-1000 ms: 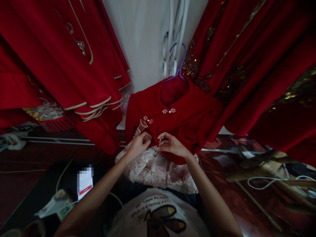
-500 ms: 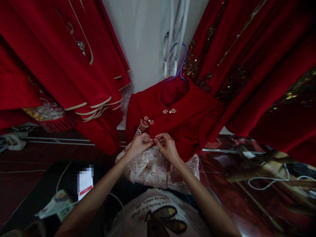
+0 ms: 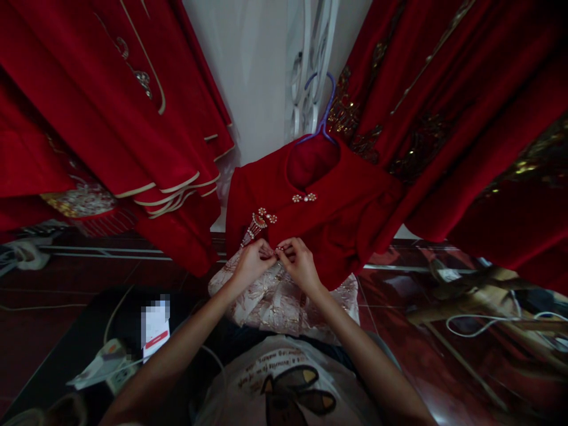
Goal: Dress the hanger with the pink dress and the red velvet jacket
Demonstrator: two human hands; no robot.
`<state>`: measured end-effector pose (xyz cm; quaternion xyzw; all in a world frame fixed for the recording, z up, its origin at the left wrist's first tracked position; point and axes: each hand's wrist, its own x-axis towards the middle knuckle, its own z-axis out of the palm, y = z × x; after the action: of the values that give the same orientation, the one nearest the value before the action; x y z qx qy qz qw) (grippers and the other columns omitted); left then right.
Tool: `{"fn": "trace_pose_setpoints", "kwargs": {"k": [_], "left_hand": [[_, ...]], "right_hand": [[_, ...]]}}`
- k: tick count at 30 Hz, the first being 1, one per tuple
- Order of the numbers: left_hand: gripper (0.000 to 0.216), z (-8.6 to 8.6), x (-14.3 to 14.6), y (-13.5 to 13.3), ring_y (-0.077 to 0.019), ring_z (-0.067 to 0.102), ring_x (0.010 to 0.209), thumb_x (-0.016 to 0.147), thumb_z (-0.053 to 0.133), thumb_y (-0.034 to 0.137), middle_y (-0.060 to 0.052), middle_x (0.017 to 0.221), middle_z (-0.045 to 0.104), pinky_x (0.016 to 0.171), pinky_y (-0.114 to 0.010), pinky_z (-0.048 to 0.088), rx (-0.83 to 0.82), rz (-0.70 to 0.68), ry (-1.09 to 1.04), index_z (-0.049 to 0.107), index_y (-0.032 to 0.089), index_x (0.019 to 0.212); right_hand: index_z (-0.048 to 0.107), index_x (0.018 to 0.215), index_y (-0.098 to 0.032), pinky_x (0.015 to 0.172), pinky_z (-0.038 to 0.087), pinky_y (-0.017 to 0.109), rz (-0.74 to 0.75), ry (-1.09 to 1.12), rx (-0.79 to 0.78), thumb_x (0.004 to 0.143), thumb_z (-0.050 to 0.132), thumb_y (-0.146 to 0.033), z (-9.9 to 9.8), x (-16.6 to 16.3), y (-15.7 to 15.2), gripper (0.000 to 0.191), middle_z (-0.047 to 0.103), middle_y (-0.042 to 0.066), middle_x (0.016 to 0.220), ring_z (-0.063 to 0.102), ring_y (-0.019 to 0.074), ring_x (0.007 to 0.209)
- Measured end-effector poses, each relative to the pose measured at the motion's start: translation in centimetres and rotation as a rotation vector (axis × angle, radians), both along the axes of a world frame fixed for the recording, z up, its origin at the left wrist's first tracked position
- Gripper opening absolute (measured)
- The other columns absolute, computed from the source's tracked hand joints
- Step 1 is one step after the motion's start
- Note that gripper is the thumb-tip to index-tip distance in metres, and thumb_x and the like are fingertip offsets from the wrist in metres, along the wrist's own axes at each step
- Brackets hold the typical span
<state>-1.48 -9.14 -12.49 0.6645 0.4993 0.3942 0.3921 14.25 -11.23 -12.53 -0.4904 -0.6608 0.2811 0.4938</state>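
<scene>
Pinches at a small beaded fastening (image 3: 279,249) with the left hand (image 3: 254,261) and the right hand (image 3: 302,263), thumbs closed against fingers, the two sets of fingertips nearly meeting. Cannot tell which part of it lies in which grasp; too small and too covered. Works at the lower front edge of a red top (image 3: 341,195) in the middle of the view. Has further trimmings just above on the same front: a pair of pearly flower ornaments (image 3: 305,199) below the round neckline and a tasselled ornament (image 3: 258,221) close to the left hand. Has pale patterned fabric (image 3: 288,310) spread below, near the lap. Wears a white T-shirt (image 3: 248,405) with dark print. Faces a purple hanger (image 3: 322,126) in the top's neck, hook at white metal scrollwork (image 3: 327,35). Is flanked by hanging red garments: cream-piped ones (image 3: 177,118) to the left, gold-sequinned ones (image 3: 435,89) to the right. Has a dark bench (image 3: 48,378) at lower left, bearing a lit phone (image 3: 156,331) and a socket block (image 3: 122,374). Has reddish floor tiles (image 3: 381,305) at right, beside wooden pieces (image 3: 501,290) and a looped white cable (image 3: 483,319).
</scene>
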Motion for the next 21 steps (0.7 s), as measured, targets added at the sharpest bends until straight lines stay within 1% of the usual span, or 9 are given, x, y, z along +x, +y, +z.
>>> {"fn": "trace_pose_setpoints", "kwargs": {"k": [4, 8, 11, 16, 21], "left_hand": [[0.013, -0.1, -0.2, 0.1, -0.0130, 0.065, 0.068, 0.070, 0.067, 0.022, -0.001, 0.072, 0.066, 0.066, -0.023, 0.051, -0.016, -0.054, -0.019, 0.057, 0.015, 0.075], [0.016, -0.3, -0.6, 0.6, -0.0114, 0.062, 0.063, 0.074, 0.066, 0.028, -0.001, 0.068, 0.065, 0.061, -0.022, 0.049, -0.004, -0.120, -0.025, 0.059, 0.014, 0.073], [0.012, -0.4, -0.8, 0.9, -0.0115, 0.064, 0.066, 0.073, 0.066, 0.024, -0.001, 0.071, 0.067, 0.064, -0.022, 0.051, -0.008, -0.146, -0.040, 0.061, 0.014, 0.074], [0.008, -0.1, -0.7, 0.7, -0.0132, 0.068, 0.071, 0.070, 0.068, 0.017, -0.003, 0.076, 0.072, 0.071, -0.025, 0.056, -0.028, -0.096, -0.041, 0.063, 0.014, 0.076], [0.008, 0.5, -0.9, 0.4, -0.0151, 0.070, 0.074, 0.072, 0.066, 0.014, -0.003, 0.079, 0.074, 0.074, -0.026, 0.057, 0.001, -0.075, 0.071, 0.068, 0.014, 0.079]], "right_hand": [[0.064, 0.090, -0.019, 0.073, 0.051, 0.024, 0.000, -0.032, 0.032, 0.085, 0.060, -0.017, -0.1, 0.2, 0.2, 0.006, 0.063, 0.002, 0.090, 0.062, 0.0118, 0.076], [0.064, 0.092, -0.019, 0.072, 0.051, 0.024, 0.091, -0.038, -0.009, 0.086, 0.059, -0.019, 0.1, 1.0, 0.6, 0.008, 0.066, 0.002, 0.091, 0.064, 0.0117, 0.075], [0.063, 0.093, -0.019, 0.073, 0.051, 0.024, 0.123, -0.072, -0.027, 0.085, 0.060, -0.018, 0.4, 1.4, 0.9, 0.009, 0.067, 0.003, 0.092, 0.065, 0.0121, 0.075], [0.062, 0.093, -0.021, 0.075, 0.051, 0.026, 0.086, -0.202, 0.008, 0.088, 0.058, -0.019, 0.7, 1.5, 0.7, 0.007, 0.065, 0.003, 0.093, 0.063, 0.0126, 0.075], [0.061, 0.095, -0.022, 0.078, 0.052, 0.028, 0.081, -0.274, 0.039, 0.091, 0.054, -0.021, 0.8, 1.3, 0.1, 0.008, 0.063, 0.004, 0.096, 0.064, 0.0148, 0.081]]}}
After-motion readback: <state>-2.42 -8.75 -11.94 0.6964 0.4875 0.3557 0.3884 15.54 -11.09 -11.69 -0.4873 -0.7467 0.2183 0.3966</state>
